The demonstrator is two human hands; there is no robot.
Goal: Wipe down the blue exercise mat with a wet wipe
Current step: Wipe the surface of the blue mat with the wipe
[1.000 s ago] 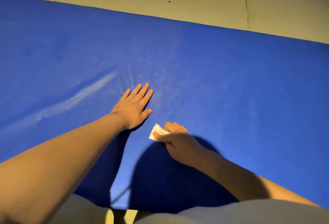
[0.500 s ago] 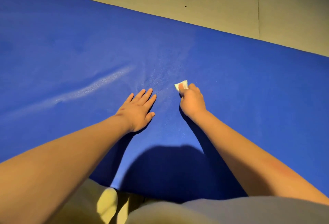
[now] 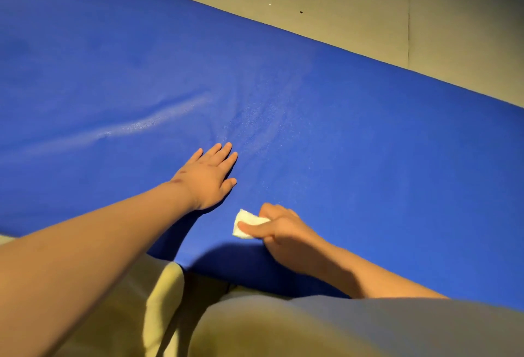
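The blue exercise mat (image 3: 368, 135) runs across the whole view, lying on the floor. My left hand (image 3: 208, 176) presses flat on it with fingers straight, and small creases fan out ahead of the fingertips. Just to its right and nearer to me, my right hand (image 3: 283, 231) grips a folded white wet wipe (image 3: 245, 224) against the mat close to its near edge. A pale streak (image 3: 147, 122) crosses the mat to the left of my left hand.
Grey tiled floor (image 3: 368, 7) lies beyond the mat's far edge. My knees in light trousers (image 3: 283, 328) and a pale yellow sock or cloth (image 3: 164, 300) sit at the mat's near edge.
My right hand drew the wipe back from the spot beside my left fingertips to near the mat's front edge. The left hand stayed pressed in place.
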